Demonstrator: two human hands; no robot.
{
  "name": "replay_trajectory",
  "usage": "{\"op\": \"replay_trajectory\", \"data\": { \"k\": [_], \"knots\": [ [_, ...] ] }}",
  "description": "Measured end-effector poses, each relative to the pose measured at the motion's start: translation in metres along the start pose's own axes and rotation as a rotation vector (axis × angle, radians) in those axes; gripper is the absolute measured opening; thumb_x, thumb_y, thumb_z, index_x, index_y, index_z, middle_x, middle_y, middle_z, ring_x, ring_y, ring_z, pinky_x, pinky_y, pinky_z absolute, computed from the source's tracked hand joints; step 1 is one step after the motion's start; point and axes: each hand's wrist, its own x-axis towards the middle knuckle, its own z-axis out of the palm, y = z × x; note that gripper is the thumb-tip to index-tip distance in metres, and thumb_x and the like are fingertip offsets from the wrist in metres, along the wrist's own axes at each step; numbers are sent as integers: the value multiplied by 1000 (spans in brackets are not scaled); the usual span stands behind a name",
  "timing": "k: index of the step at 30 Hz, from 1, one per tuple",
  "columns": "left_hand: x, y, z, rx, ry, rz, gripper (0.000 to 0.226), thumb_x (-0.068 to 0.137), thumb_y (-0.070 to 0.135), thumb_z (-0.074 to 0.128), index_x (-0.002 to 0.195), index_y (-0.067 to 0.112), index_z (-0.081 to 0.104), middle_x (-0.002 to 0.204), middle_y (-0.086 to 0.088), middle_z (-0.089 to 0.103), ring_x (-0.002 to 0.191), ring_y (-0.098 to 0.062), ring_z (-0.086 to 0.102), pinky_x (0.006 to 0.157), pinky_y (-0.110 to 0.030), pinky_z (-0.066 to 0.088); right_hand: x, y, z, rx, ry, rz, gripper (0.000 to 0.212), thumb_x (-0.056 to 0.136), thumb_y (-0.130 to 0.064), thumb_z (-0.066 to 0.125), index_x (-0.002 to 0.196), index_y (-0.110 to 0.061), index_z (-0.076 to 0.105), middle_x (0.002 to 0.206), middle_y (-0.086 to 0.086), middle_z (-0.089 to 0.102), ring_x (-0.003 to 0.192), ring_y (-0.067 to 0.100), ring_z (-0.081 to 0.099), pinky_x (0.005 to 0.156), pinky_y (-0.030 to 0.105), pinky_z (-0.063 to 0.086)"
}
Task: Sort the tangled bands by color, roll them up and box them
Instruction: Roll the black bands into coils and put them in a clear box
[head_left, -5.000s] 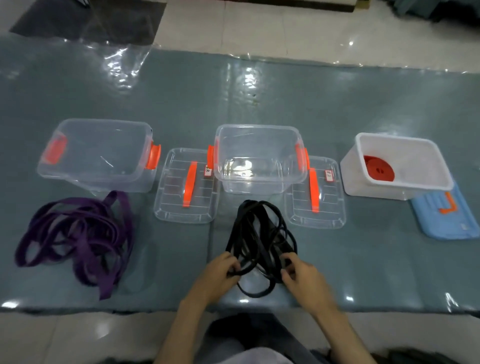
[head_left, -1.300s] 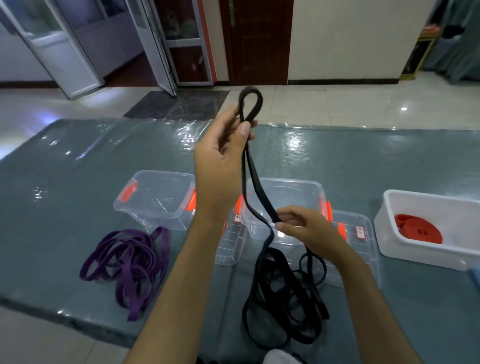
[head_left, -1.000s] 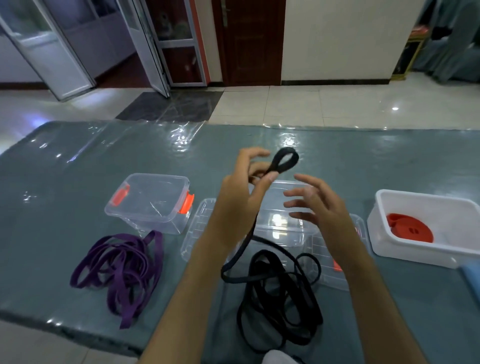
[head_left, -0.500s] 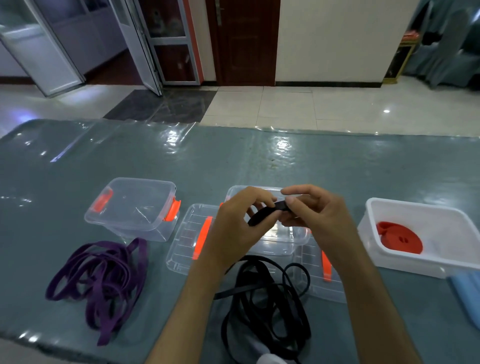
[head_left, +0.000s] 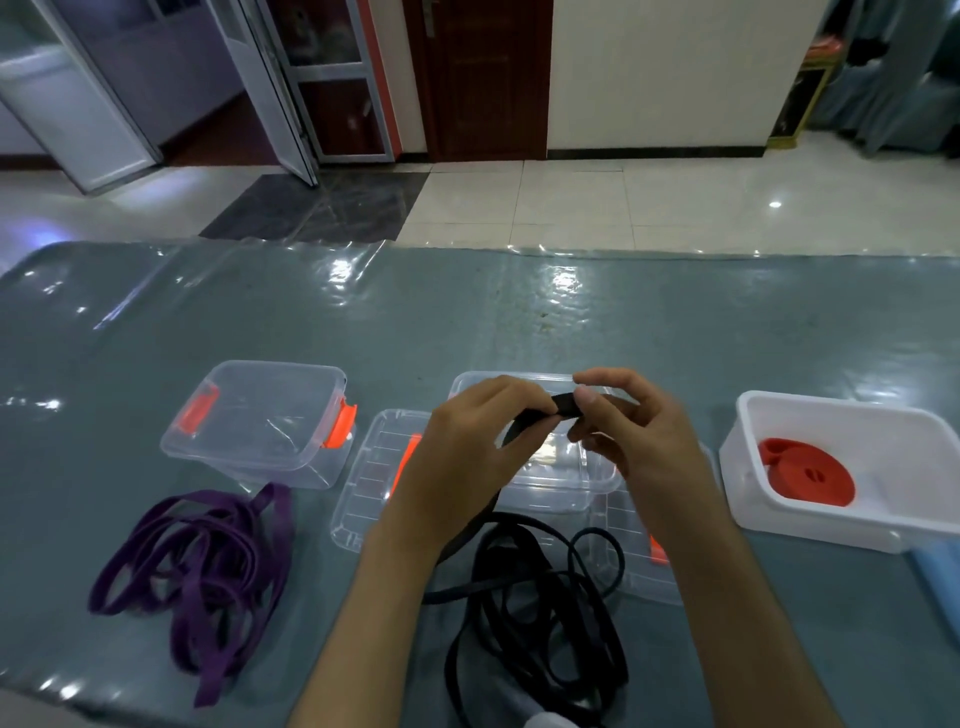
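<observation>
Above the middle clear box (head_left: 545, 483), both hands, left hand (head_left: 467, 457) and right hand (head_left: 639, 441), pinch the black band (head_left: 566, 405)'s end, hiding that box's rim. Purple bands (head_left: 202, 561) lie left; a red roll (head_left: 805, 475) sits in the white box (head_left: 810, 525). Since half a second ago, the hands have barely shifted.

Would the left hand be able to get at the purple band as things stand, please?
Probably not right away: nothing lies between the left hand and the purple band on the table, but that hand and the right hand are both pinching the black band.
</observation>
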Motion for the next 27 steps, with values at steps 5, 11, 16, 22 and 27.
{"op": "replay_trajectory", "data": {
  "k": [5,11,16,22,27],
  "knots": [
    [3,3,9,-45,146,24,9,90,8,81,98,5,78,104,0,76,100,-13,72,92,-28,57,6,11,-1,321,-58,236,24,82,-28,73,98,-9,76,86,6,72,77,14,66,71,24,57],
    [1,12,40,-498,284,-315,16,86,0,80,102,1,78,108,-6,79,106,-21,75,95,-46,59,2,10,5,551,-39,365,20,83,-23,70,95,-7,76,75,2,68,58,6,60,52,13,52],
    [-2,3,39,-687,194,-497,30,80,-2,85,108,5,75,108,-3,78,107,-25,74,100,-45,59,-1,18,9,587,-34,394,17,86,-24,70,85,-8,78,77,4,67,62,7,60,59,16,55],
    [-4,2,35,-670,147,-503,30,83,0,83,111,4,75,108,-3,79,106,-23,75,99,-43,59,-4,20,13,583,-15,377,15,89,-22,68,90,-9,75,81,5,69,69,10,65,64,19,58],
    [-10,2,33,-621,199,-446,25,87,1,80,112,0,76,109,-7,79,106,-27,75,97,-49,59,-7,20,10,211,70,216,17,82,-36,76,85,-19,78,85,3,70,77,13,64,72,26,53]
  ]
}}
